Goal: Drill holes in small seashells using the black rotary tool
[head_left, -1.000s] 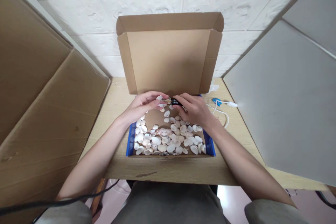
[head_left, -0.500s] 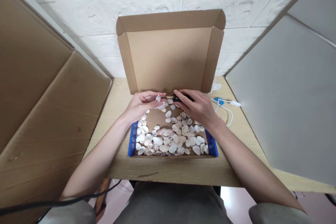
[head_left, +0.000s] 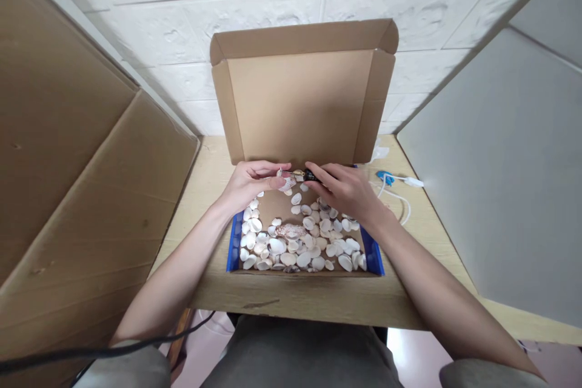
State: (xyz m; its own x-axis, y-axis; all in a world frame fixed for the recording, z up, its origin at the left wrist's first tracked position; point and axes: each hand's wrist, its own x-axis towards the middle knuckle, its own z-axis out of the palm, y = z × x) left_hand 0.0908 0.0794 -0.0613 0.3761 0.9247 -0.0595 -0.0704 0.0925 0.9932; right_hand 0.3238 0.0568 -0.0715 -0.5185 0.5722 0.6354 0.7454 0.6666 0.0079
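Note:
My left hand point(head_left: 248, 183) is closed in a pinch on a small white shell point(head_left: 279, 173). In my right hand point(head_left: 349, 190) is a small drill point(head_left: 311, 176) with a black body and a brass-coloured chuck. It lies level, its thin bit pointing left at the pinched shell; whether the tip touches the shell I cannot make out. Both hands are over the back of an open cardboard box with blue sides point(head_left: 373, 254). Many pale shells point(head_left: 288, 259) lie in it. A speckled spiral shell point(head_left: 291, 231) lies mid-box, and another speckled shell point(head_left: 288, 183) sits just below my left fingertips.
The box lid point(head_left: 300, 106) stands upright behind my hands, near a white brick-patterned wall point(head_left: 282, 6). A white cable point(head_left: 406, 206) and a blue item point(head_left: 385, 178) lie on the wooden table point(head_left: 300, 300). Cardboard point(head_left: 82, 182) walls the left, a grey panel point(head_left: 509, 170) the right.
The pinched shell has been turned, so it now shows a narrower side to the camera. My hands stay close together over the box. The whole view has shifted slightly.

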